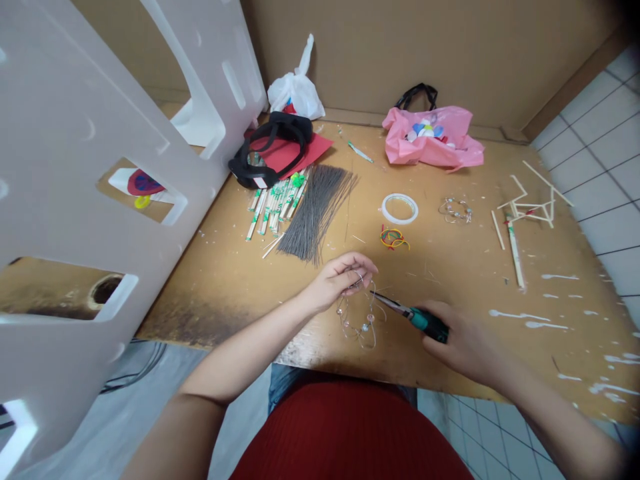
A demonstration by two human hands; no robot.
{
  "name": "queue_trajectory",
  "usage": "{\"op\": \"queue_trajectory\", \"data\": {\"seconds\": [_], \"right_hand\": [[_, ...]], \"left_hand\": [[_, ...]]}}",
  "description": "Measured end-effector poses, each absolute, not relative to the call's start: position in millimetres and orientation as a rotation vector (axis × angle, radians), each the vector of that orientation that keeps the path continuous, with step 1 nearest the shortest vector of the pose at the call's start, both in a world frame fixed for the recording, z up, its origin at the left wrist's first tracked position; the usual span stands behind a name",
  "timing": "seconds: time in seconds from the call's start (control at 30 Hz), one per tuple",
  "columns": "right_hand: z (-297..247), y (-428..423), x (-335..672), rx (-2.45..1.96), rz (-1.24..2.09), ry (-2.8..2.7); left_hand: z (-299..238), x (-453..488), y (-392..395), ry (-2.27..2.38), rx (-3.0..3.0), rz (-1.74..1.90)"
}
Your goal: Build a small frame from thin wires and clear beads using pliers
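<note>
We've got the beaded wire loop point(365, 327) nearside-left of the tape roll point(400, 221): our left hand point(345, 273) pinches its top, our right hand point(456, 335) is wrapped round the pliers point(427, 323), tips right beside the wire.

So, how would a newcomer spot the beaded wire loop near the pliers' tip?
On the brown table, on the side nearest the person, find the left hand. It holds the beaded wire loop, by the tip of the teal-and-black pliers. A similar beaded ring lies farther back on the right; this one is in hand.
</note>
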State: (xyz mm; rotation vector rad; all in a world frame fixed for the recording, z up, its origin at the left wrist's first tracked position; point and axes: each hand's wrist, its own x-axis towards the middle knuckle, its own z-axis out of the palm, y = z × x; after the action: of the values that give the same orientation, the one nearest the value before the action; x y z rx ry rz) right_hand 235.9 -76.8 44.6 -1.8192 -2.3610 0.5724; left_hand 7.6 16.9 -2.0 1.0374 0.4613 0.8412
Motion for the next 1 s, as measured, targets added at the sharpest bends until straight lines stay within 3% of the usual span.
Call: {"op": "queue_trajectory", "data": {"seconds": [1.0], "right_hand": [[46.8, -76.1, 229.2, -1.796, 0.79, -2.282]], "left_hand": [[0.8, 9.1, 13.7, 0.466, 1.022, 0.796]]}}
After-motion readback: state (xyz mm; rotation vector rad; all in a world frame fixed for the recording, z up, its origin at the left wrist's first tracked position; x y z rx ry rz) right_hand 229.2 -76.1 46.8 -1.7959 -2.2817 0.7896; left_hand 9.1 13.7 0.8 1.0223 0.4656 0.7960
